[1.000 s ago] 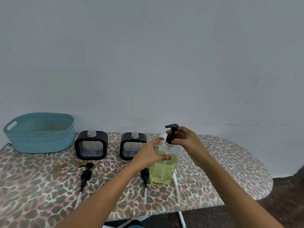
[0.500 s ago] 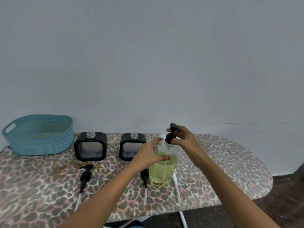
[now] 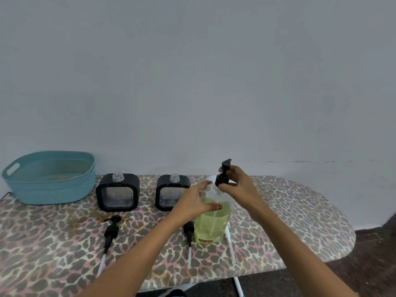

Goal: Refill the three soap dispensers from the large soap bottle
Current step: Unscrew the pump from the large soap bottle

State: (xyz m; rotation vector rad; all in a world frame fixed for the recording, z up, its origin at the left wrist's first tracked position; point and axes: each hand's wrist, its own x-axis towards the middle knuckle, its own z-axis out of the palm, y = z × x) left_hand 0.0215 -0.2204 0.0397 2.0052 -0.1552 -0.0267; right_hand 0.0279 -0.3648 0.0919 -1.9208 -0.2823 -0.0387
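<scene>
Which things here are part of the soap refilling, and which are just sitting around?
Part of the job:
- large soap bottle, steadied by the left hand
- its pump cap, gripped by the right hand
- two open dispensers
- two removed pumps

Lying about:
- teal basket

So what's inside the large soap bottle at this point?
The large soap bottle holds yellow-green soap to about shoulder height, with the pump tube running down through it. The left hand covers part of its upper side.

Large soap bottle [image 3: 212,224] upright, green liquid; two black dispensers [image 3: 117,192] [image 3: 171,192] uncapped; third possibly hidden.
</scene>
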